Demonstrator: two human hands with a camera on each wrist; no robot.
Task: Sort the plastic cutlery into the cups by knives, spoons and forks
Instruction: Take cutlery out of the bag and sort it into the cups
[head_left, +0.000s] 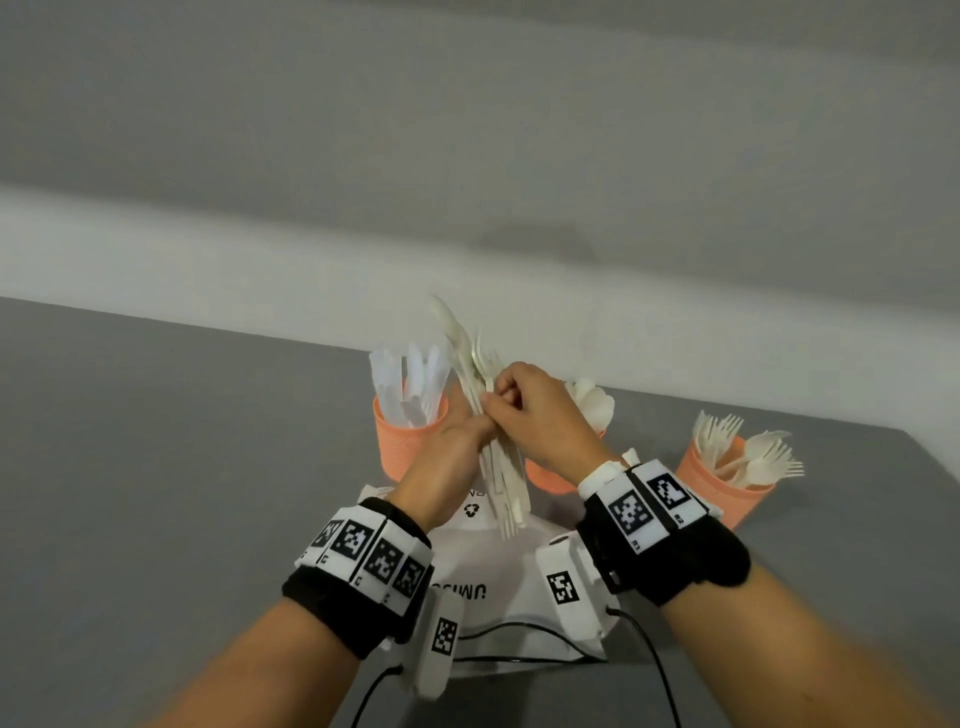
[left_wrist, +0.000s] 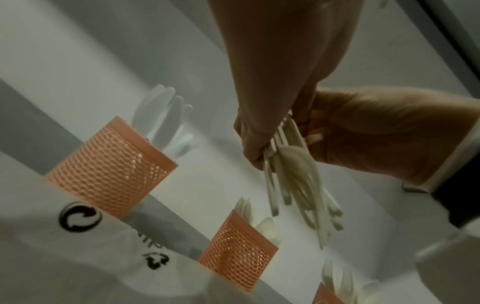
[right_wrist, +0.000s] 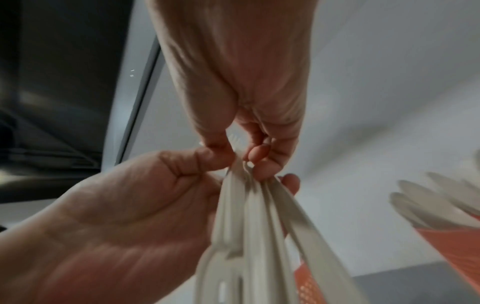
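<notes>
My left hand grips a bundle of white plastic cutlery upright above the table, handles hanging down. My right hand pinches one piece near the top of that bundle; I cannot tell which kind it is. The left wrist view shows the bundle under both hands. In the right wrist view the fingertips close on a piece above the left palm. Three orange cups stand behind: knives on the left, spoons in the middle, partly hidden, and forks on the right.
A white plastic bag with black print lies on the grey table under my wrists. Black cables run from the wrist cameras toward me. A pale wall rises right behind the cups.
</notes>
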